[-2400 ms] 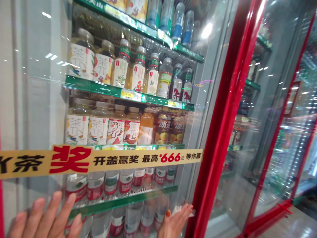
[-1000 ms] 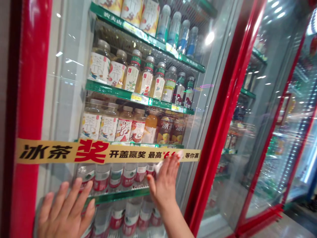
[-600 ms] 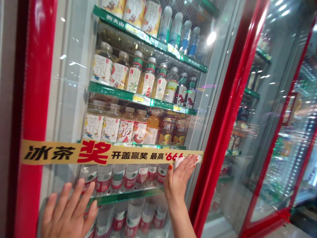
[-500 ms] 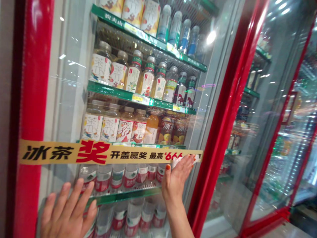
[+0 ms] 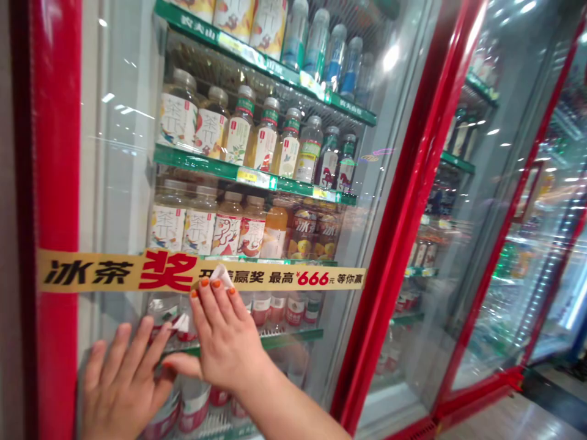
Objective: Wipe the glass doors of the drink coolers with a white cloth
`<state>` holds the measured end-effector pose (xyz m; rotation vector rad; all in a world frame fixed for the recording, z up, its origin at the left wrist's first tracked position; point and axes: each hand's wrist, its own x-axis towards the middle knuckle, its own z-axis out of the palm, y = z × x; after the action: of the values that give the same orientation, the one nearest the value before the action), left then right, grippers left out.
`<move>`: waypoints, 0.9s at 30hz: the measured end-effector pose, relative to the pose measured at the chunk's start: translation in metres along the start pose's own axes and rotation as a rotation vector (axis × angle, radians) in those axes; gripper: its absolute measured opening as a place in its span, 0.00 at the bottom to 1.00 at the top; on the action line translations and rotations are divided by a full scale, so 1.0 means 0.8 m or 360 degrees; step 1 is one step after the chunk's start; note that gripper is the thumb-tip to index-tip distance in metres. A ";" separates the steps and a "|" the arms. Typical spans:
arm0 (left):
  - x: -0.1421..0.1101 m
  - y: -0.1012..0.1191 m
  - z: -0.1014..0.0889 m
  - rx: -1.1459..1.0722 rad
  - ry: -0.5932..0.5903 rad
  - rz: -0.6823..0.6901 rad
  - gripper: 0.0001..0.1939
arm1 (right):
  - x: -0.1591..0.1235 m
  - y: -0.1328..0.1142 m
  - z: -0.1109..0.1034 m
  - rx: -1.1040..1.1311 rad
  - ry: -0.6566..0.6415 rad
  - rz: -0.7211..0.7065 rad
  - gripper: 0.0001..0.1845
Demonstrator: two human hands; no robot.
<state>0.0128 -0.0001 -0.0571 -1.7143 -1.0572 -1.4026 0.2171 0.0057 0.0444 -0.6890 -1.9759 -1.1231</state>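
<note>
A yellow adhesive banner strip (image 5: 202,272) with black and red Chinese print runs across the glass door of a drinks fridge (image 5: 119,183). My right hand (image 5: 222,336), with orange nails, lies flat against the glass, its fingertips on the strip's lower edge. A white curl of backing paper (image 5: 221,276) shows at those fingertips. Below the strip, a second white paper scrap (image 5: 181,323) sits just above my left hand (image 5: 121,385). That hand is pressed flat on the glass near the red frame, holding nothing.
Bottled teas and water stand on green-edged shelves (image 5: 252,177) behind the glass. The red door frame (image 5: 52,214) borders the left side, and another red frame (image 5: 403,208) divides this door from the fridge door to the right. A shiny floor (image 5: 509,421) shows at lower right.
My right hand has moved left along the strip from its right end to the middle. The strip's right end now lies uncovered, showing 666. My left hand has barely moved.
</note>
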 end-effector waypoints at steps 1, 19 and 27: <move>0.008 0.007 -0.004 0.0097 0.0059 0.0002 0.43 | -0.008 0.014 -0.002 0.0000 -0.0008 -0.0027 0.59; 0.018 0.019 -0.004 0.0254 0.0139 0.0030 0.44 | 0.072 -0.008 0.014 0.0139 0.0080 0.0453 0.62; 0.004 -0.021 -0.001 0.0320 0.0089 0.0268 0.46 | 0.139 -0.074 -0.001 0.0302 -0.0177 -0.0064 0.50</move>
<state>-0.0022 0.0075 -0.0535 -1.5702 -0.9646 -1.1900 0.1093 -0.0128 0.1071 -0.6253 -2.1664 -0.9223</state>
